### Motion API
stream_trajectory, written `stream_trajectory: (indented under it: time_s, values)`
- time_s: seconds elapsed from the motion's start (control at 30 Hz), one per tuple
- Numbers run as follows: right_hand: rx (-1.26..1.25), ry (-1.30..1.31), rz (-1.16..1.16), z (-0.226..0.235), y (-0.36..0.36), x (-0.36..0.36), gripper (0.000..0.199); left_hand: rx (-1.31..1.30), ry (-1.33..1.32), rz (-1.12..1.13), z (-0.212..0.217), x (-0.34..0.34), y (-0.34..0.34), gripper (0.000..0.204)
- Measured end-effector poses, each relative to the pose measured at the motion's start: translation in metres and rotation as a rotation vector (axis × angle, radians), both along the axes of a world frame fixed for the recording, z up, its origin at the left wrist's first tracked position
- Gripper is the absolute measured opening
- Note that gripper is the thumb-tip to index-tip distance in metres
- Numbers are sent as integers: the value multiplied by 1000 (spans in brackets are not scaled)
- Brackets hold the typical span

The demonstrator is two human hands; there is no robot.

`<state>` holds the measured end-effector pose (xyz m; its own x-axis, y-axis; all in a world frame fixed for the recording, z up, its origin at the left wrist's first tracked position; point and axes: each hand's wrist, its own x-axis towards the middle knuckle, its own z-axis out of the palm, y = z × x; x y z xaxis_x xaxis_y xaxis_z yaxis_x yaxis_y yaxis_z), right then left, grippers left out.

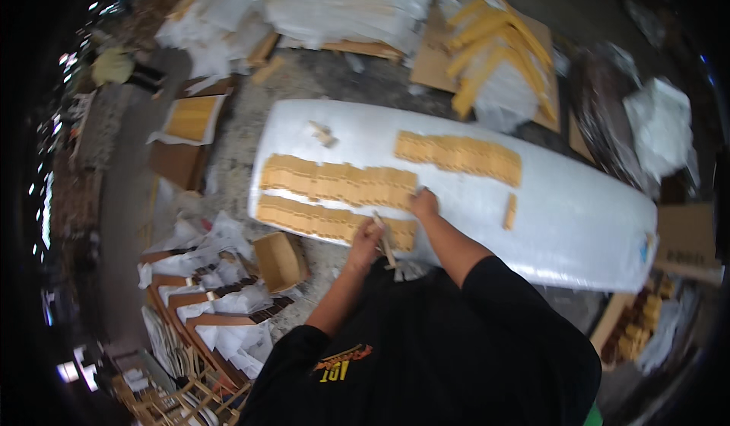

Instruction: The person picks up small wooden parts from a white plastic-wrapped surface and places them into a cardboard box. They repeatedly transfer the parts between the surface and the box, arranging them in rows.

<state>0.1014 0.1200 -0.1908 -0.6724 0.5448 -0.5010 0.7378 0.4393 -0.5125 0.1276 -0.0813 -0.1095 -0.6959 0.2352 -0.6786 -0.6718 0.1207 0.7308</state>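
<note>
Two long rows of small, light-brown wooden pieces lie side by side on the white-wrapped table, the upper row [342, 184] and the lower row [312, 219]. My left hand [367, 237] is closed around a thin, pale wooden strip [386, 245] that slants over the lower row. At the right end of the upper row, my right hand [424, 201] has its fingers curled in against the last pieces; what they grip is hidden. Farther right lie a third row [456, 156] and a single wooden piece [510, 211].
A small pale object [322, 133] sits near the far left of the white-wrapped table [578, 236]. An open cardboard box [280, 262] stands on the floor at left, beside paper-wrapped brown parts [228, 327]. Yellow strips [506, 46] lie stacked beyond the table. Far left, another person [114, 67] is visible.
</note>
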Motion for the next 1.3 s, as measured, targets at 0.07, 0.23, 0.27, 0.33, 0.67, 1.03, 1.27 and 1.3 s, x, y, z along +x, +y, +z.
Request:
stream_trajectory:
  time_s: [0.07, 0.23, 0.27, 0.33, 0.67, 1.03, 1.27, 1.3]
  values:
    - [48, 36, 14, -6, 9, -17, 46, -29, -15, 37, 9, -4, -14, 59]
    - [98, -40, 39, -9, 5, -23, 46, 31, -24, 148, 16, 3, -50, 50]
    - [112, -37, 53, -8, 0, -23, 46, 33, -25, 160, 15, 6, -54, 52]
    - [137, -29, 67, -4, -7, -25, 46, -2, -34, 193, 14, 8, -60, 51]
    - [187, -16, 38, -4, 8, -26, 41, -32, 15, 128, 26, -4, -37, 53]
    - [129, -4, 65, -4, 0, -18, 42, -104, -24, 159, 18, 3, -47, 51]
    - [126, -47, 80, -4, 14, -21, 43, -22, 8, 153, 15, -7, -40, 48]
    - [134, -43, 80, -3, 13, -19, 45, -24, 6, 153, 14, -4, -41, 48]
